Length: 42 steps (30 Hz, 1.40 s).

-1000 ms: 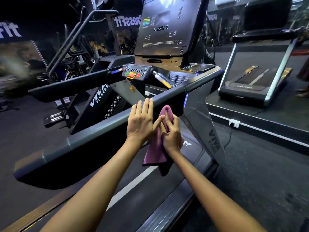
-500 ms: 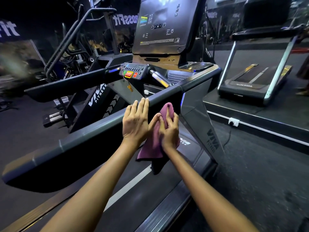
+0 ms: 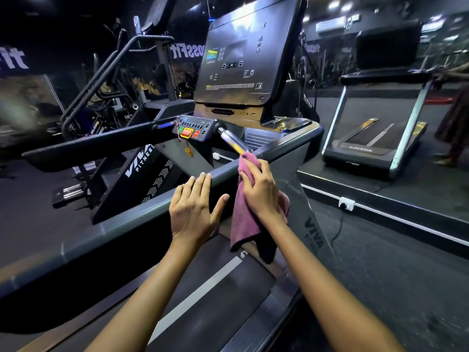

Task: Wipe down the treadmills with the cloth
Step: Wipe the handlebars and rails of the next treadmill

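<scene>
A dark grey treadmill fills the view, its right side rail [image 3: 132, 219] running diagonally from lower left up to the console [image 3: 236, 62]. A purple cloth [image 3: 242, 219] drapes over that rail and hangs down inside it. My right hand [image 3: 261, 191] presses the cloth against the rail, fingers curled over its top fold. My left hand [image 3: 194, 207] lies flat on the rail just left of the cloth, fingers straight and thumb spread toward the cloth.
The treadmill belt [image 3: 208, 295] with a white stripe lies below my arms. A control panel [image 3: 194, 129] with red and green buttons sits ahead. Another treadmill [image 3: 375, 138] stands on a raised platform at right, a person partly visible beside it. Other gym machines [image 3: 106, 97] crowd the left.
My right hand slid the cloth up the rail toward the console. My left hand stayed flat on the rail, and the hands are now slightly apart.
</scene>
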Each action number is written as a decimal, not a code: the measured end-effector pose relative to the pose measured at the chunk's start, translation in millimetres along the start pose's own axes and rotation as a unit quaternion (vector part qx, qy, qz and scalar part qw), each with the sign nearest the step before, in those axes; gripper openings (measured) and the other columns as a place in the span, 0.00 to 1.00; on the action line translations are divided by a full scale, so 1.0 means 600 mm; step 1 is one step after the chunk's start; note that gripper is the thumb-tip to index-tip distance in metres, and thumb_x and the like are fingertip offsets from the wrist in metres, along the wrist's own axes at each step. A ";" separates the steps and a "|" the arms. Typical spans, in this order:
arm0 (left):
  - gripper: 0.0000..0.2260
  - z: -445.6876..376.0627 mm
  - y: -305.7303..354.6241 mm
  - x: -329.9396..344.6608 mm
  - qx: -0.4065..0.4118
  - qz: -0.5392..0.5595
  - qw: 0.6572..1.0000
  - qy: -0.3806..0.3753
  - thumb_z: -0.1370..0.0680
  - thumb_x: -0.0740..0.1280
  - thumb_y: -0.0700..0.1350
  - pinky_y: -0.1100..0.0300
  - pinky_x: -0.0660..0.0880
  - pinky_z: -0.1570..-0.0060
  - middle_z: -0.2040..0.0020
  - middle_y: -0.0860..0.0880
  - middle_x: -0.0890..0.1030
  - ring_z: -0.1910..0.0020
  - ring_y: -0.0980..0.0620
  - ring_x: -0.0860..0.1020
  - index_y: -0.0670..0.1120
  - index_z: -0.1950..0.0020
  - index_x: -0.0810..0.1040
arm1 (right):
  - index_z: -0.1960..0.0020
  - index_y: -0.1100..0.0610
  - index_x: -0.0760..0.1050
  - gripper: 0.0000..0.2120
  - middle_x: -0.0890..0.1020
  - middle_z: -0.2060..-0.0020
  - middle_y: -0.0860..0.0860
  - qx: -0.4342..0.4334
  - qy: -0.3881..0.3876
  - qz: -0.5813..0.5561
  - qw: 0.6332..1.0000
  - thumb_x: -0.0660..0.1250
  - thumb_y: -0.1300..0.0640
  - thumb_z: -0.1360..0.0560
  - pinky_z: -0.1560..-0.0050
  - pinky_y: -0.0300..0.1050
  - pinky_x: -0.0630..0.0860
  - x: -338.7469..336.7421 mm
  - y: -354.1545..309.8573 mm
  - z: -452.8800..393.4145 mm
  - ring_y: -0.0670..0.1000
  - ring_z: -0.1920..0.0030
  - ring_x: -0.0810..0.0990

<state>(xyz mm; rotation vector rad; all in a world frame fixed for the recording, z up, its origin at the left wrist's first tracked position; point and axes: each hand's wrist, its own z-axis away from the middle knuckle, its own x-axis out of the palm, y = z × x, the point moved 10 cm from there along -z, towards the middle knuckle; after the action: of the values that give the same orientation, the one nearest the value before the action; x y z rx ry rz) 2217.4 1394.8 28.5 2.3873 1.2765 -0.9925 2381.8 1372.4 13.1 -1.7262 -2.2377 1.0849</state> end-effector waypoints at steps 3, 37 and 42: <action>0.32 0.000 -0.001 -0.003 -0.012 0.012 1.000 0.009 0.20 0.45 0.62 0.53 0.63 0.40 0.41 0.44 0.80 0.41 0.43 0.78 0.41 0.38 0.77 | 0.34 0.51 0.72 0.17 0.72 0.44 0.54 -0.003 -0.099 0.086 0.991 0.61 0.51 0.22 0.51 0.52 0.74 0.000 0.012 -0.044 0.59 0.48 0.76; 0.31 -0.174 0.179 0.147 0.062 0.038 0.979 -0.190 0.20 0.49 0.61 0.53 0.56 0.32 0.24 0.46 0.59 0.27 0.46 0.58 0.42 0.25 0.56 | 0.37 0.46 0.75 0.15 0.73 0.42 0.52 0.027 -0.241 0.159 0.957 0.60 0.51 0.23 0.42 0.50 0.70 -0.011 0.175 -0.210 0.57 0.42 0.75; 0.25 -0.228 0.255 0.194 0.152 0.064 0.963 -0.212 0.19 0.51 0.54 0.54 0.57 0.32 0.27 0.41 0.62 0.28 0.46 0.61 0.39 0.27 0.58 | 0.39 0.43 0.76 0.14 0.76 0.43 0.51 0.025 -0.264 0.162 0.951 0.61 0.50 0.23 0.41 0.51 0.72 -0.017 0.194 -0.237 0.55 0.42 0.76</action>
<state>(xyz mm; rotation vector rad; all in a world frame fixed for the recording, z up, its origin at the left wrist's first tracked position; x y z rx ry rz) 2446.8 1449.5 36.6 2.2457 0.8540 -1.6462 2548.6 1440.6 52.3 -2.0190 -2.1983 1.8501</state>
